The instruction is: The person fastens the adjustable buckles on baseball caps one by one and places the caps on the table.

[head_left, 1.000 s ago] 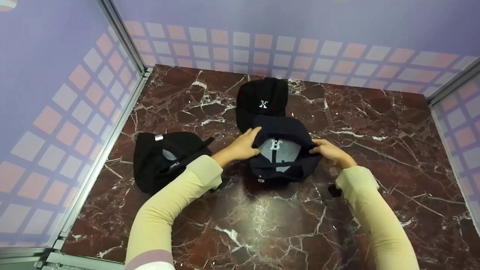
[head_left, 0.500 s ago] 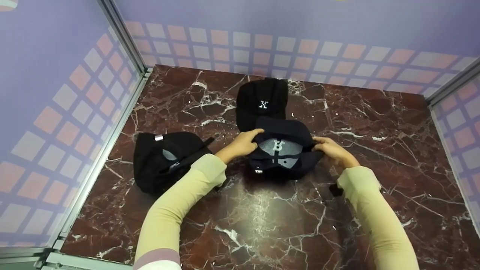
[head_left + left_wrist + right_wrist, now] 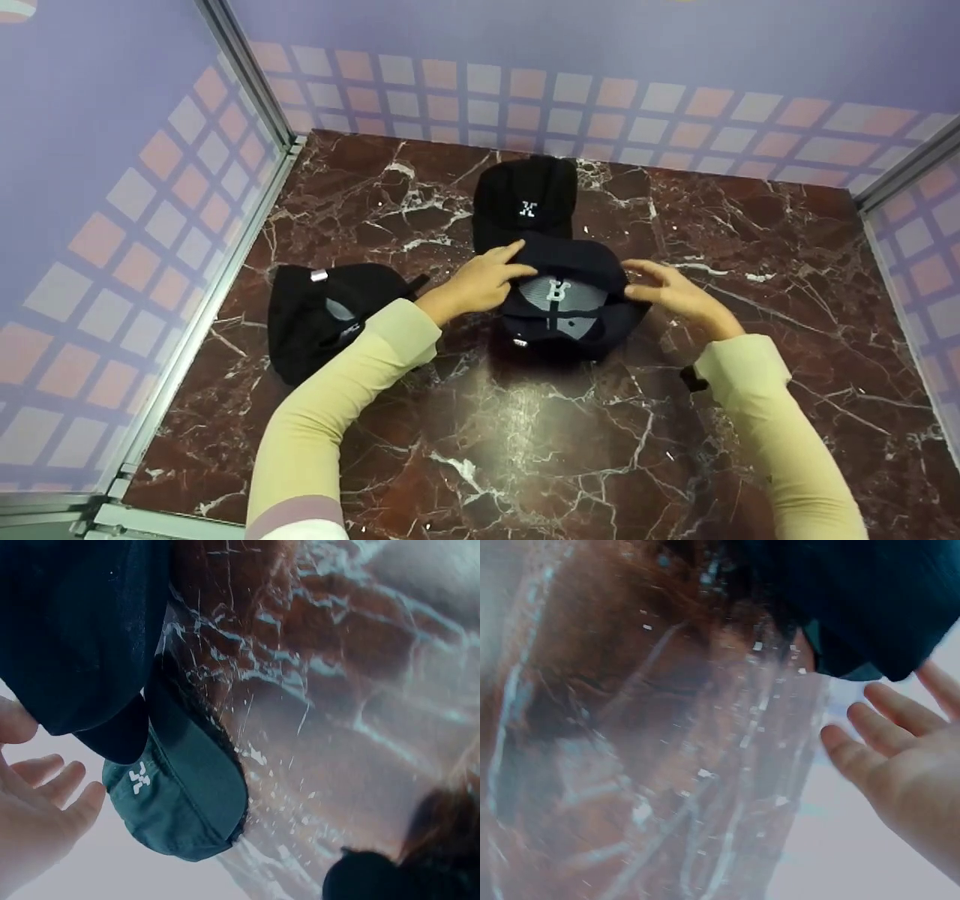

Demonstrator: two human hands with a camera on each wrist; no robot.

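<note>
In the head view a navy baseball cap [image 3: 574, 300] lies in the middle, its pale mesh inside and a letter "B" facing up. My left hand [image 3: 480, 281] is at its left side, fingers extended over the brim's edge. On the other side my right hand [image 3: 671, 289] has its fingertips right at the cap's edge, loosely spread. Both wrist views show the fingers unfolded beside the dark cap [image 3: 75, 630]. Behind it sits a black cap [image 3: 521, 187] with a white emblem, partly covered by the navy one. Another black cap [image 3: 315, 322] lies left, partly behind my left sleeve.
The caps lie on a dark red marbled table [image 3: 525, 465]. Purple panels with checkered squares [image 3: 480, 79] close off the back and both sides, joined by metal corner rails [image 3: 255, 75].
The navy cap has tipped slightly back and its near edge has lowered. Both hands, which gripped its sides before, have loosened, and the right hand has drawn a little to the right.
</note>
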